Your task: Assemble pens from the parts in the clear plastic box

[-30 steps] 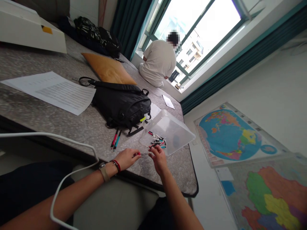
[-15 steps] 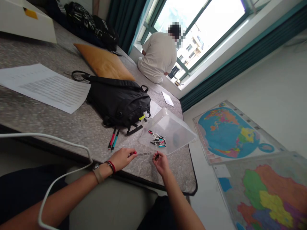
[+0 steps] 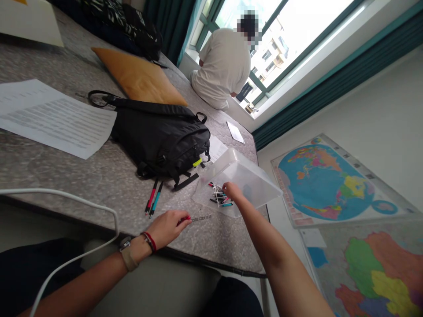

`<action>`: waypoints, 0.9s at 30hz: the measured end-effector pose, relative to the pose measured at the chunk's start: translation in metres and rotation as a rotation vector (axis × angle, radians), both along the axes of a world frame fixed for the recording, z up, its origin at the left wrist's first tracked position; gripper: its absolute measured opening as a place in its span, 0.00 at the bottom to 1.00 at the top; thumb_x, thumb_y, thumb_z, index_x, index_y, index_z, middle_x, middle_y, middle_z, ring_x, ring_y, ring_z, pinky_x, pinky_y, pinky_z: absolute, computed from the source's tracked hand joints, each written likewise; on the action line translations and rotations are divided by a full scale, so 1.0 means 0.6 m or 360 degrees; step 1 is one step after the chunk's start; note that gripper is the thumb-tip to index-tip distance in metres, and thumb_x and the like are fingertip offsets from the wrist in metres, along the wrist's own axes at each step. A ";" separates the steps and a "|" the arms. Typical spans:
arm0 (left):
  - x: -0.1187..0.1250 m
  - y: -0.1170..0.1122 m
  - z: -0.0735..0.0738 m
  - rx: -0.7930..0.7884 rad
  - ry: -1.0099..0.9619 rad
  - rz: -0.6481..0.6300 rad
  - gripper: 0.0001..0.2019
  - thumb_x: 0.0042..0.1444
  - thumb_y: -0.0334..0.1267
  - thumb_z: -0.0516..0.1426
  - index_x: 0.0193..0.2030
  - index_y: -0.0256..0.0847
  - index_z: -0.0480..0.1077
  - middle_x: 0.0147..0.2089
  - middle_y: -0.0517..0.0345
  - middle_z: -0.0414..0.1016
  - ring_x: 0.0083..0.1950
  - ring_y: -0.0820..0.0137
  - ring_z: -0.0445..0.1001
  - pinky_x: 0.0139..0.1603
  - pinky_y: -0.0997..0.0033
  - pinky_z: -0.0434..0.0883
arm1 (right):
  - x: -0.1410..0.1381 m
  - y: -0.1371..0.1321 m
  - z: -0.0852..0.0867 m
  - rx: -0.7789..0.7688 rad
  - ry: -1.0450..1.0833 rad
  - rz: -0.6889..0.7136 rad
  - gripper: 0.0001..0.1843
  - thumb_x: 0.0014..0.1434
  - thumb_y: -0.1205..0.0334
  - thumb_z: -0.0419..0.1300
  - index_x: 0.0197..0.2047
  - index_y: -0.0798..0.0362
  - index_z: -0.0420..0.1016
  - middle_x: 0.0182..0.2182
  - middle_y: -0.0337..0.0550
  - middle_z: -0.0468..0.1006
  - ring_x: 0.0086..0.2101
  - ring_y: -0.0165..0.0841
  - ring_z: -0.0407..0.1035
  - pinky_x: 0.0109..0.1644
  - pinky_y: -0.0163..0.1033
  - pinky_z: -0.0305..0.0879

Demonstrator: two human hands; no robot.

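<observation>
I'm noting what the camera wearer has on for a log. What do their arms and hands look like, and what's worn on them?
Both forearms are bare, with no sleeves or gloves in view. The left forearm carries a watch on a tan strap, and beside it a red cord bracelet with a thin dark band. The right forearm shows no watch or band on the part in view.

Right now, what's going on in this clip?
A person's right hand reaches into a clear plastic box over a pile of small pen parts, while their left hand pinches a red-tipped piece. Two pens lie beside a black backpack. Another person sits by the window.
</observation>
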State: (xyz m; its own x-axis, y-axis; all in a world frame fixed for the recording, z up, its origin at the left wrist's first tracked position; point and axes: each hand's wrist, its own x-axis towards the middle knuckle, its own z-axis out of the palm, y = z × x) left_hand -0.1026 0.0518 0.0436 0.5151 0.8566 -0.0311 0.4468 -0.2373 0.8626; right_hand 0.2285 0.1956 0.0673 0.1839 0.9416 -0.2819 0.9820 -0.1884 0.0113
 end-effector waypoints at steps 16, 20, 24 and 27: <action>0.005 0.001 -0.010 0.0002 0.0064 -0.0032 0.17 0.65 0.51 0.49 0.37 0.46 0.74 0.37 0.55 0.78 0.40 0.65 0.76 0.39 0.71 0.64 | -0.024 -0.002 -0.011 -0.0250 -0.0534 0.0376 0.15 0.64 0.63 0.54 0.46 0.54 0.81 0.43 0.57 0.81 0.43 0.39 0.75 0.44 0.36 0.63; 0.006 0.002 -0.014 -0.0007 0.0082 -0.0028 0.17 0.64 0.51 0.49 0.37 0.46 0.74 0.37 0.55 0.78 0.40 0.64 0.76 0.39 0.71 0.64 | -0.023 -0.012 -0.013 -0.0230 -0.0558 0.0371 0.16 0.65 0.66 0.53 0.47 0.52 0.81 0.45 0.56 0.81 0.44 0.38 0.75 0.44 0.35 0.63; 0.007 0.002 -0.014 -0.0008 0.0078 -0.0032 0.17 0.64 0.51 0.49 0.36 0.46 0.74 0.37 0.55 0.78 0.39 0.65 0.76 0.39 0.71 0.64 | -0.022 -0.012 -0.013 -0.0243 -0.0564 0.0361 0.16 0.65 0.66 0.52 0.47 0.53 0.81 0.44 0.56 0.81 0.44 0.37 0.75 0.44 0.35 0.63; 0.006 0.002 -0.013 -0.0021 0.0073 -0.0035 0.16 0.64 0.51 0.49 0.36 0.46 0.74 0.36 0.55 0.78 0.39 0.64 0.76 0.39 0.71 0.64 | -0.022 -0.007 -0.009 -0.0271 -0.0552 0.0363 0.15 0.65 0.64 0.53 0.47 0.53 0.81 0.44 0.56 0.81 0.44 0.37 0.75 0.44 0.34 0.63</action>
State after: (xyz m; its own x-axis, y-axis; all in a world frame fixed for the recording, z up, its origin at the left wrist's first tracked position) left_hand -0.0990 0.0531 0.0357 0.5315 0.8445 -0.0661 0.4807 -0.2365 0.8444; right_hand 0.2155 0.1916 0.0620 0.0878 0.9145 -0.3949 0.9309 0.0657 0.3592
